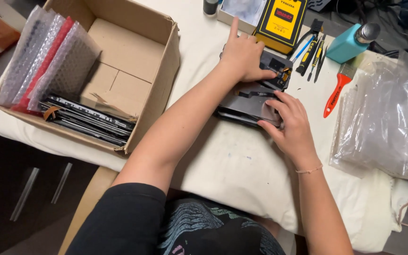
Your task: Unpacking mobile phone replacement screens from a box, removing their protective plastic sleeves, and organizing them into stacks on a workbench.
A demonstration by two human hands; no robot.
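A cardboard box (133, 61) sat at the left, holding bubble-wrap sleeves (48, 56) and flat dark panels (88, 120). Mid-table, the left hand (244, 54) pressed flat on a dark device (256, 94), forefinger stretched out. The right hand (291, 125) gripped the device's near edge. Further right lay a red-handled brush (337, 89) and plastic bags (383, 118).

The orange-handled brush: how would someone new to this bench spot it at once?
Start at the cloth-covered table and look past the right hand to the clear plastic bags. The brush lies at their left edge, below the teal bottle. Only it has a bright orange handle.
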